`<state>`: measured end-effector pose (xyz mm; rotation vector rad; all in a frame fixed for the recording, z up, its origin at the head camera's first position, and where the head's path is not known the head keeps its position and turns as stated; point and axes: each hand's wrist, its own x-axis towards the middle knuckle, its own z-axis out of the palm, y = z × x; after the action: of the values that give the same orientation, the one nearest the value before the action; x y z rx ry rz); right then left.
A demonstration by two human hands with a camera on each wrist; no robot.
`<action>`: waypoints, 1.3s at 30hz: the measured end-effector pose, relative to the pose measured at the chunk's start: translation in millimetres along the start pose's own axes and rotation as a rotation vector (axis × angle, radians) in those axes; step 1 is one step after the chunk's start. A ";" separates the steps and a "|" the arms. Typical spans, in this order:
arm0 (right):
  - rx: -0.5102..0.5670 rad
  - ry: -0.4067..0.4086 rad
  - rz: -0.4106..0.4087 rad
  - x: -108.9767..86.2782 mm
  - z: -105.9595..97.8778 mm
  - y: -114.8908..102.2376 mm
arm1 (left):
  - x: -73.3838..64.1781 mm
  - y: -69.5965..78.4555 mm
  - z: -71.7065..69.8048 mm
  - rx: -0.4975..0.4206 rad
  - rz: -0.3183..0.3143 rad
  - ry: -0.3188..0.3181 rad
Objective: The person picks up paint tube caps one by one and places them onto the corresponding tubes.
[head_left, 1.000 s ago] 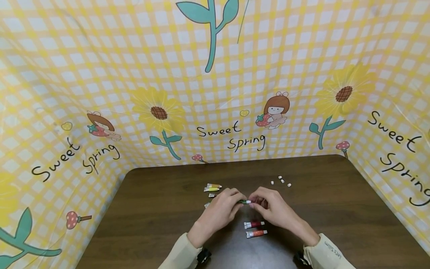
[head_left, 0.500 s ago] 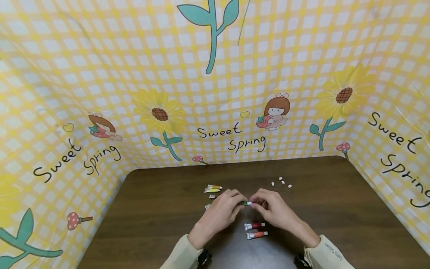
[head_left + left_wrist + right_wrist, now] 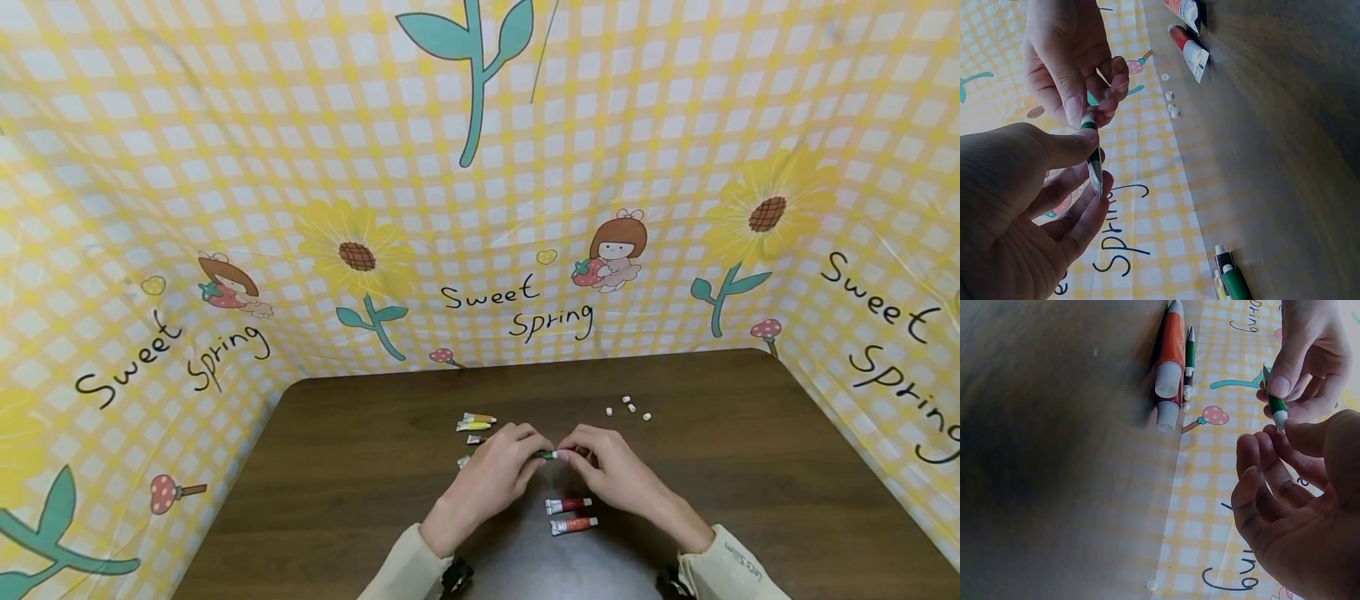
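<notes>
A small green paint tube (image 3: pixel 1277 403) with a silver crimped end is held between the thumb and fingers of my left hand (image 3: pixel 495 471). From the other side, my right hand (image 3: pixel 622 471) pinches its white cap (image 3: pixel 1280 420) with thumb and index finger; the remaining right fingers are loosely curled. The hands meet above the table, fingertips close together. Below them, nearer my body, lie a dark red paint tube (image 3: pixel 568 505) and an orange paint tube (image 3: pixel 573 526), both with white caps pointing right.
Several small white caps (image 3: pixel 632 408) lie loose at the back right of the brown table (image 3: pixel 750 467). Yellow tubes (image 3: pixel 474 426) and a brown tube (image 3: pixel 477 440) lie beyond my left hand, which partly hides others, including another green tube (image 3: pixel 1236 284). Checked cloth (image 3: pixel 480 208) walls surround the table.
Both hands stay in place on the green tube and its cap. The head view has shifted very slightly.
</notes>
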<state>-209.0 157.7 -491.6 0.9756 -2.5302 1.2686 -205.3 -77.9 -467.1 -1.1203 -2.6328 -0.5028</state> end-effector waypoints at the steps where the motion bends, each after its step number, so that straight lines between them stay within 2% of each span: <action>1: 0.000 -0.003 0.004 0.0 0.0 -0.1 | 0.0 0.0 0.1 0.001 -0.001 -0.001; 9: -0.003 0.000 0.017 -0.2 0.0 0.3 | 0.3 -0.3 0.3 -0.002 -0.009 -0.007; 20: 0.001 0.075 -0.061 -0.2 2.1 2.1 | 0.0 -1.2 -0.7 0.003 -0.005 0.008; 39: -0.002 0.068 -0.062 -0.6 2.6 0.2 | -0.4 0.3 -1.7 -0.010 -0.006 0.009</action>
<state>-208.3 156.0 -493.6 0.9852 -2.4303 1.2591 -204.7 -78.5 -465.7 -1.1111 -2.6296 -0.5211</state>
